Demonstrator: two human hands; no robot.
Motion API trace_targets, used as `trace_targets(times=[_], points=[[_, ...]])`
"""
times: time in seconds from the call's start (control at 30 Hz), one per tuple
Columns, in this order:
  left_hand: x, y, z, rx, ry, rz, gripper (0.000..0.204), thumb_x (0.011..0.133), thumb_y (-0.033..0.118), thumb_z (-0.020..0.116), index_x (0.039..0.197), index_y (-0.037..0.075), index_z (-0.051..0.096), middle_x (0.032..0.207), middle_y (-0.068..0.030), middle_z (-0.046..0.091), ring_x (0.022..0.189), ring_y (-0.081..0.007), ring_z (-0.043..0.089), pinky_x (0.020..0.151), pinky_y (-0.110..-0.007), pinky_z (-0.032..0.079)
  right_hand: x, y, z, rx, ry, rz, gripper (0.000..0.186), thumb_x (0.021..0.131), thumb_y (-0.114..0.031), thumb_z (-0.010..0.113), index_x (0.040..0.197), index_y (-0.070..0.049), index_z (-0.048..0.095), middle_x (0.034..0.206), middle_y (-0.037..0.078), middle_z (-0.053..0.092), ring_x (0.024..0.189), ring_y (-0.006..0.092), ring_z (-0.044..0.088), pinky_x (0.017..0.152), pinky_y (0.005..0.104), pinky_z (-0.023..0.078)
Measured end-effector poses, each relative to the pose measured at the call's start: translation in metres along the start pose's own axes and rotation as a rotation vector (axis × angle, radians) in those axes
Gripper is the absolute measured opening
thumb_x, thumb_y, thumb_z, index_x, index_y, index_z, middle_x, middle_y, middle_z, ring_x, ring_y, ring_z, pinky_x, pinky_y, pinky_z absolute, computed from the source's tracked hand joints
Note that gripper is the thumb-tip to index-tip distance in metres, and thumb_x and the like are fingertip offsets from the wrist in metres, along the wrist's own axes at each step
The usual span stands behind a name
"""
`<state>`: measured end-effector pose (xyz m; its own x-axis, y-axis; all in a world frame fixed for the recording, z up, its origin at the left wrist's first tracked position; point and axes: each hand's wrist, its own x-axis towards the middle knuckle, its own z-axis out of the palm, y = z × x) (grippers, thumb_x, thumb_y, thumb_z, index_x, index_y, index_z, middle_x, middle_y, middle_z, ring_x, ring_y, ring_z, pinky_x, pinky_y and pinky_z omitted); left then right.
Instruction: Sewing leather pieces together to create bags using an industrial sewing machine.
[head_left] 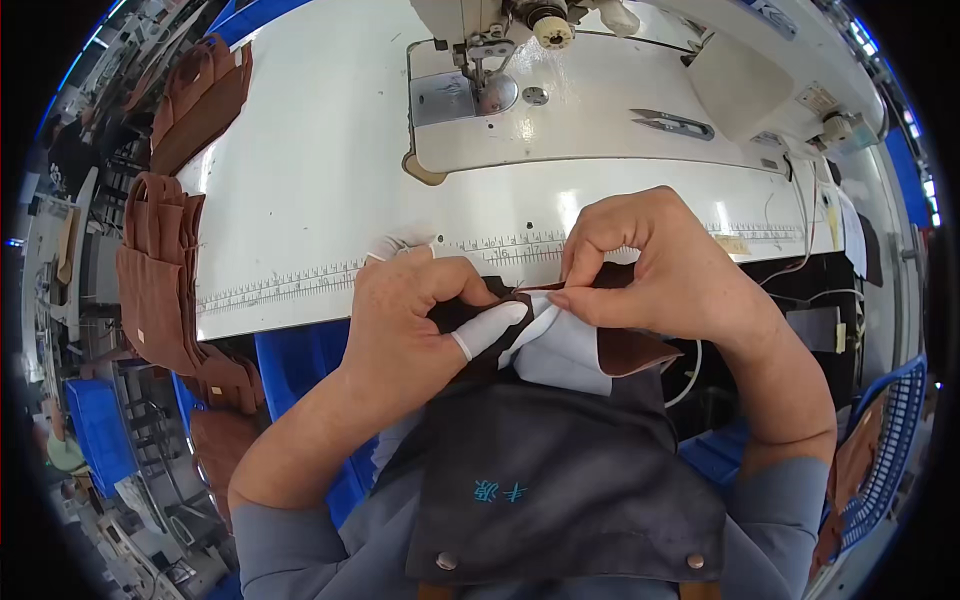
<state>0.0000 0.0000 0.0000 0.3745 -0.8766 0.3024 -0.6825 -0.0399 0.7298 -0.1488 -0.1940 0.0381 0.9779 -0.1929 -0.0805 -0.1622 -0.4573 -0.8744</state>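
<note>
Above my lap, just off the table's front edge, my two hands pinch a brown fabric piece (637, 356) with a pale lining (562, 352). My left hand (400, 320), white covers on its thumb and a finger, is closed on a dark part of the piece. At the upper edge of the lining, thumb and fingers of my right hand (660, 270) press together on the cloth. A thin reddish edge runs between the two grips. Folds and fingers hide part of the piece.
A sewing machine (495, 50) stands at the back of the white table (310, 190). Thread snips (672, 123) lie on its bed. Brown sewn bags (158, 280) hang over the table's left edge. Blue bins (300, 365) sit below; a blue basket (885, 460) stands at right.
</note>
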Motion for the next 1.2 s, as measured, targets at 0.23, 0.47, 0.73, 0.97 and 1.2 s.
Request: trace_targets(times=[0.23,0.47,0.73,0.97,1.2], points=[[0.000,-0.003,0.001,0.070,0.050,0.101,0.022,0.071,0.020,0.087,0.069,0.011,0.068,0.067,-0.0020,0.067,0.062,-0.0202,0.063,0.085,-0.037,0.045,0.001,0.000,0.003,0.004,0.026,-0.039,0.014,0.076,-0.010,0.076,0.072,0.001,0.069,0.068,0.009,0.068,0.063,0.0160,0.065,0.063,0.0301,0.052],[0.001,-0.004,0.000,0.133,0.049,0.150,0.026,0.071,0.021,0.088,0.066,0.012,0.064,0.062,-0.0007,0.065,0.059,-0.0204,0.063,0.099,-0.042,0.045,-0.001,-0.005,0.001,-0.009,-0.004,0.033,0.015,0.076,-0.001,0.078,0.068,0.000,0.065,0.074,0.006,0.068,0.070,0.0131,0.064,0.066,0.0276,0.050],[0.004,-0.004,0.004,0.079,0.078,0.142,0.030,0.071,0.021,0.088,0.064,0.012,0.060,0.059,-0.0017,0.062,0.056,-0.0224,0.062,0.098,-0.042,0.046,0.003,-0.008,0.003,-0.154,0.013,-0.039,0.010,0.078,-0.009,0.075,0.079,-0.002,0.069,0.071,0.009,0.068,0.065,0.0202,0.066,0.062,0.0314,0.052],[0.006,-0.003,0.000,0.038,0.032,0.124,0.027,0.070,0.018,0.087,0.066,0.010,0.062,0.063,-0.0037,0.064,0.060,-0.0256,0.063,0.094,-0.040,0.049,0.007,-0.008,0.008,-0.306,-0.052,-0.196,0.010,0.083,-0.004,0.074,0.092,-0.002,0.072,0.080,0.009,0.068,0.068,0.0236,0.067,0.062,0.0321,0.052],[0.008,-0.006,-0.005,0.009,-0.041,0.069,0.026,0.069,0.016,0.088,0.068,0.009,0.064,0.065,-0.0055,0.066,0.063,-0.0275,0.065,0.097,-0.041,0.050,0.009,-0.005,0.007,-0.139,-0.057,-0.139,0.009,0.082,-0.011,0.074,0.084,-0.002,0.072,0.076,0.014,0.069,0.072,0.0320,0.068,0.067,0.0395,0.053]])
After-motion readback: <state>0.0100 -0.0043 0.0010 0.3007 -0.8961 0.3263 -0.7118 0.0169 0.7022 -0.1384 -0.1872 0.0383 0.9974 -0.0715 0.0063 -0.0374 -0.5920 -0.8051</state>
